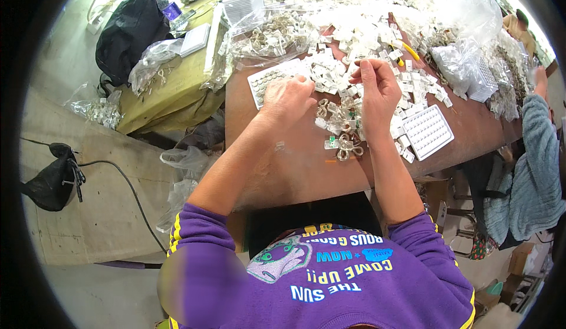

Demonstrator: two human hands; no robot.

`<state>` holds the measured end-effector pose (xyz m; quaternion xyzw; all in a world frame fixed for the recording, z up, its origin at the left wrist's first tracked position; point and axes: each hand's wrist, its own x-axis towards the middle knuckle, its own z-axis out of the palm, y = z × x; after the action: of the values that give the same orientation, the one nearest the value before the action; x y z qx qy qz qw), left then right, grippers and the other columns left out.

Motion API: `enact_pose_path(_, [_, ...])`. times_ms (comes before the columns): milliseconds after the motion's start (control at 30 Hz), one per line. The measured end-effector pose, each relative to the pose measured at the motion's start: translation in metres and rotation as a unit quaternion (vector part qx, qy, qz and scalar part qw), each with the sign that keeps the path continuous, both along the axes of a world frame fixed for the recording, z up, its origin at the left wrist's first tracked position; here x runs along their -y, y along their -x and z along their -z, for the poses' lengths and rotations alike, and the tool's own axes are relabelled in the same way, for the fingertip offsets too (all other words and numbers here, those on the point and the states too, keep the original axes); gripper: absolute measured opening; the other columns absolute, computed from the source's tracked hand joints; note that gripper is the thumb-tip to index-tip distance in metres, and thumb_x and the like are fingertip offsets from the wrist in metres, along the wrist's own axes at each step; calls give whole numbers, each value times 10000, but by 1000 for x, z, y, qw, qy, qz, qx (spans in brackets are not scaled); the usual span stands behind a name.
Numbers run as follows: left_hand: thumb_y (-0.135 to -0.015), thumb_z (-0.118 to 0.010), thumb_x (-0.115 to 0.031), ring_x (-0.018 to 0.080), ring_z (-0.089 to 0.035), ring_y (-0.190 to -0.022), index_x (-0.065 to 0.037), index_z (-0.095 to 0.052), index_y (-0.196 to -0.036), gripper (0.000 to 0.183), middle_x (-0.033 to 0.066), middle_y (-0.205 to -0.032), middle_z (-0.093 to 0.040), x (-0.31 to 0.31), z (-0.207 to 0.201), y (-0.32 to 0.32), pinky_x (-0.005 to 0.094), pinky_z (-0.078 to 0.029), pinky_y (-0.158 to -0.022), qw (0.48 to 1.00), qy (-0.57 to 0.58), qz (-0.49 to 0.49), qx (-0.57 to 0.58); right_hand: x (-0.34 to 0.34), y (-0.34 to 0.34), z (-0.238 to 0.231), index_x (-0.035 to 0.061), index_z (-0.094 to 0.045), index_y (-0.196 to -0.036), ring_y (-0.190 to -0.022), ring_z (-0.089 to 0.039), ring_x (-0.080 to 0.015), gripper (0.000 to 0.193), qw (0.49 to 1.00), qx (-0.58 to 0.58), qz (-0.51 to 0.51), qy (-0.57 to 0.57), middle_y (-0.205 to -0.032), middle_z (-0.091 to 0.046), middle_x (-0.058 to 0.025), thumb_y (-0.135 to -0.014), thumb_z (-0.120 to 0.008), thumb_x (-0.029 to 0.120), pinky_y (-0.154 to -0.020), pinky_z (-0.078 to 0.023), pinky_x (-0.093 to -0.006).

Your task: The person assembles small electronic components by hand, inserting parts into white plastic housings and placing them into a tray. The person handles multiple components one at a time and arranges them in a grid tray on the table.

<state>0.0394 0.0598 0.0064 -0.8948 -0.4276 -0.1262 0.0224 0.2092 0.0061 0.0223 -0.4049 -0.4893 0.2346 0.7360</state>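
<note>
My left hand rests over the right part of a white tray that has round pieces in rows. Its fingers are curled together, and what they hold, if anything, is hidden. To the right, my right hand is raised above a heap of small white plastic pieces, thumb and fingers pinched. Anything between those fingertips is too small to make out. Between my hands lie coiled cords with small clear and green parts. A second white tray, with rows of small bumps, sits right of my right forearm.
Yellow-handled pliers lie among the white pieces. Clear plastic bags stand at the back right of the brown table. A black bag sits at left. At the right edge is another person's blue-grey sleeve.
</note>
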Motion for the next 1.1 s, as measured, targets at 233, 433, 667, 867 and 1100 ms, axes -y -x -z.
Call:
enact_pose_path(233, [-797, -689, -95, 231, -658, -753, -59, -658, -911, 123, 67, -827, -657, 16, 9, 7, 330, -520, -664, 980, 11, -33, 197, -3, 4, 4, -27, -655, -918, -687, -627, -106, 141, 997, 57, 1, 48, -787, -661, -69, -911, -626, 110, -642, -505, -244])
enact_pose_path(433, [-828, -711, -74, 69, -605, -663, -21, -694, -970, 152, 34, -760, -679, 43, 1, 27, 219, -495, -607, 803, 211, -120, 545, 4, 19, 6, -25, -594, -1155, -917, -629, -151, 354, 953, 185, -203, 127, -1102, -623, -78, -884, -667, 192, -814, -495, -261])
enact_pose_path(667, [-845, -707, -64, 37, -576, -700, -11, -670, -942, 117, 1, -792, -657, 62, 7, 37, 171, -459, -620, 708, 245, -86, 657, 10, 26, 5, 33, -618, -1053, -720, -605, -45, 276, 882, 41, -365, 296, -818, -664, -38, -841, -718, 179, -610, -440, -185])
enact_pose_path(867, [-851, -692, -62, 81, -590, -737, -6, -660, -928, 101, 36, -825, -669, 57, 16, 47, 214, -470, -686, 602, 335, -11, 725, 11, 22, 2, 7, -596, -998, -724, -652, -132, 163, 856, -68, -406, 312, -828, -636, -54, -874, -669, 84, -641, -524, -231])
enact_pose_path(1100, [-898, -623, -39, 176, -623, -887, 11, -624, -998, 112, 127, -979, -662, 61, 17, 48, 276, -481, -820, 560, 361, 34, 745, 11, 21, 1, 9, -603, -962, -686, -642, -103, 133, 834, -152, -426, 315, -812, -637, -46, -859, -668, 62, -557, -457, -189])
